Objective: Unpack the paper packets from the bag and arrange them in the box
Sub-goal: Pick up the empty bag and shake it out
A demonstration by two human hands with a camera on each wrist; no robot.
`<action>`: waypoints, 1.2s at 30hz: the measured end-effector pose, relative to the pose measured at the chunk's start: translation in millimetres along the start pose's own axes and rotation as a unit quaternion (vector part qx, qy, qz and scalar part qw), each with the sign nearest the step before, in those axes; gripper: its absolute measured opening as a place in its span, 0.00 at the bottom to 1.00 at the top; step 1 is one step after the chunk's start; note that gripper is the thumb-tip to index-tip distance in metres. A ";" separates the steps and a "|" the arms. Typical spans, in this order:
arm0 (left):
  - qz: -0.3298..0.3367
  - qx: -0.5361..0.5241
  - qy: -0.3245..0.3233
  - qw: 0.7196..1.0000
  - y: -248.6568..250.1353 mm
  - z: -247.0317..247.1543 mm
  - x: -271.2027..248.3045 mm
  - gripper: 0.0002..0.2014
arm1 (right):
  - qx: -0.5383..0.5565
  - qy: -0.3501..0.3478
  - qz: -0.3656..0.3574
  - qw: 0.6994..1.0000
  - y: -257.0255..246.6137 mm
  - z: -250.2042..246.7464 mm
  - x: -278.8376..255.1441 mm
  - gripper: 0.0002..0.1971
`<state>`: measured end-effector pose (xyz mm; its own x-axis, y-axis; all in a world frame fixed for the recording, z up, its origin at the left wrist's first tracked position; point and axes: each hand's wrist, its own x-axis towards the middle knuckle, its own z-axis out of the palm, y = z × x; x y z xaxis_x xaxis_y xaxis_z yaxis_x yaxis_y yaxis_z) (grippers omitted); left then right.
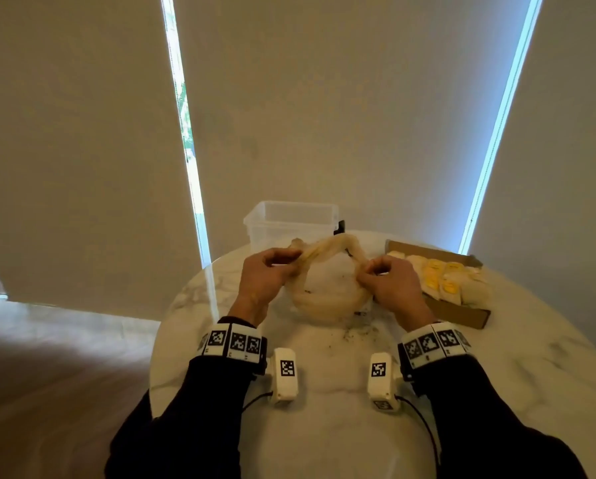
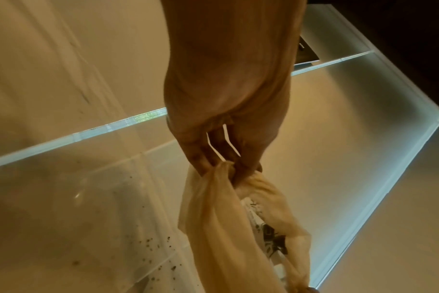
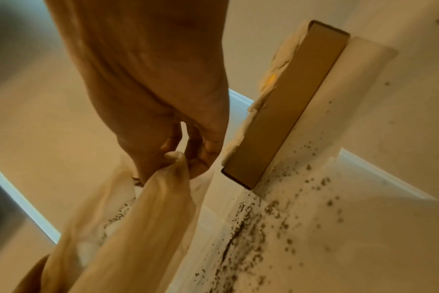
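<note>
Thin cream plastic bag (image 1: 324, 295) sits at frame centre on white marble round table (image 1: 496, 392), rim stretched btwn both hands. Left hand (image 1: 265, 274) pinches left edge, right hand (image 1: 389, 281) pinches right edge. Flat brown cardboard box (image 1: 462, 314) w/ cream-and-yellow paper packets (image 1: 441, 280) centre-right; clear plastic tub (image 1: 289, 223) above bag.

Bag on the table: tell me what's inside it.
Through the bag's mouth, held open by the left hand and right hand, white paper with dark print shows. The cloth hides the rest, so how many packets remain can't be told.
</note>
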<state>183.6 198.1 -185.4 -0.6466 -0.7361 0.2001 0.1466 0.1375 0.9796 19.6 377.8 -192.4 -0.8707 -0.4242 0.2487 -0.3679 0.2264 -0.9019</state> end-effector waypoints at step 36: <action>-0.041 -0.087 0.004 0.995 -19.8 9.9 28.5 0.11 | 0.194 -0.122 0.094 0.969 -4.5 -5.3 -8.1 0.11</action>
<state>154.9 181.0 -198.9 -0.6553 -0.7459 0.1190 0.2215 -0.0392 0.9744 26.5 384.9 -188.6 -0.7897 -0.6132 0.0187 -0.0184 -0.0069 -0.9998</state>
